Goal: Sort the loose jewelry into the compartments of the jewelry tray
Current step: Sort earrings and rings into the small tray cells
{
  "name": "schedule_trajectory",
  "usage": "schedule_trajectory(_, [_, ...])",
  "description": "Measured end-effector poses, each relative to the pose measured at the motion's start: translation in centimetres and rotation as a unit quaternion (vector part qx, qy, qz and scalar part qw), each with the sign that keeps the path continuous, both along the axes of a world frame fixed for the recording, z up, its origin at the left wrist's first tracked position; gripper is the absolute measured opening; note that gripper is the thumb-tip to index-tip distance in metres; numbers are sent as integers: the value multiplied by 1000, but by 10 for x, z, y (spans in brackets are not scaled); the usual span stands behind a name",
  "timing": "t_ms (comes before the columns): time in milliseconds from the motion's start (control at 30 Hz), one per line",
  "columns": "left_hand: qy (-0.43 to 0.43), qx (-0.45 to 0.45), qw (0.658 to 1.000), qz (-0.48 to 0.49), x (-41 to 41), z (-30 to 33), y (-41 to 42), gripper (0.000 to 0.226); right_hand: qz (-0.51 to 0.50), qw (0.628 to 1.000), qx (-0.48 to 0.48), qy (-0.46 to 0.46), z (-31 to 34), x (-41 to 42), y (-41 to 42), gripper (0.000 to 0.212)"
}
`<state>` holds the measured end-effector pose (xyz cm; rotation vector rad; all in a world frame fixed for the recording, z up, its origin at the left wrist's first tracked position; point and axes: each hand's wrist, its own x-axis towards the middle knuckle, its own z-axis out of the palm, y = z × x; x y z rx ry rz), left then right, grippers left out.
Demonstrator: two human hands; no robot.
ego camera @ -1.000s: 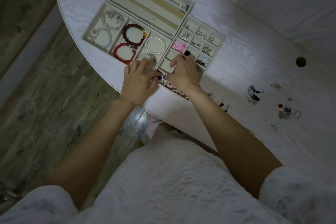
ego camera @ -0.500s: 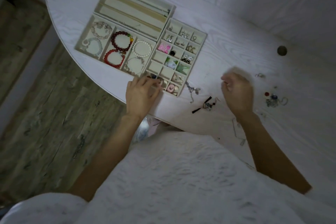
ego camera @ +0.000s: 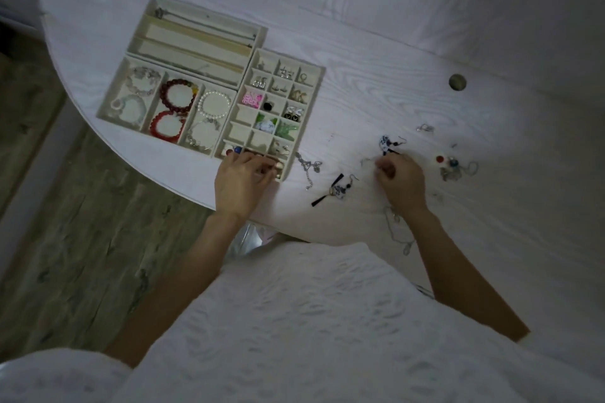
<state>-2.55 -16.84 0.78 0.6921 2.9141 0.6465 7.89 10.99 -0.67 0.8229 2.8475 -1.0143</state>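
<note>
Whereas 1.0 s ago both hands met over the near corner of the small-cell tray, we now see only the left hand (ego camera: pixel 244 183) there, fingers extended and lying flat on the nearest cells of the jewelry tray (ego camera: pixel 314 88), with nothing visibly held; it covers those cells, so we cannot tell their contents. The right hand (ego camera: pixel 401 181) has travelled right, onto the table (ego camera: pixel 409 42), and since 0.5 s ago has lowered among the loose pieces; its fingers are curled at the tabletop just below a blue-and-white earring (ego camera: pixel 386 143), and we cannot tell whether they have hold of anything. The camera view has also shifted, so the tray sits differently in frame, though its contents look unchanged. Loose jewelry lies between and beyond the hands: a silver chain (ego camera: pixel 307 167) just beside the tray's near right corner, a black tassel earring (ego camera: pixel 334 193) between the 2 hands, a red and blue cluster (ego camera: pixel 453 165) to the right of the right hand, a small silver piece (ego camera: pixel 425 128) farther back, and a thin chain (ego camera: pixel 397 226) partly under the right wrist. The bracelet section holds 2 red bead bracelets (ego camera: pixel 173 108), a pearl bracelet (ego camera: pixel 214 105) and pale ones. A round hole (ego camera: pixel 457 81) marks the table.
</note>
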Motion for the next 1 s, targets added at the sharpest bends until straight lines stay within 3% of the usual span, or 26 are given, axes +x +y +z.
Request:
schedule_trajectory(100, [6,6,1000,-3,2,4,8,13,-48,998,16,31,4,3,10,10])
schedule_trajectory(233, [9,0,1000,-14,9,8,23,16,-129,970,205,5,1,24,51,18])
schedule_trajectory(333, [-1,-8,1000,7,11,7,30,20,-161,955,250,-4,-5,39,70,23])
schedule_trajectory(533, [0,-4,1000,22,14,9,36,17,-98,970,223,-15,2,35,76,18])
schedule_trajectory(667, [0,-20,999,25,13,9,34,16,-39,972,209,104,31,18,58,19])
schedule_trajectory(767, [-9,36,999,15,19,23,38,9,3,984,77,161,62,8,28,15])
schedule_trajectory(867, [-177,186,965,51,31,47,43,12,79,985,-25,150,78,-2,-16,12])
schedule_trajectory(933, [-306,240,918,76,36,55,44,20,152,978,-15,141,72,-12,-45,10])
schedule_trajectory(1000, [-365,271,883,120,38,57,38,23,212,969,13,127,64,-25,-72,11])
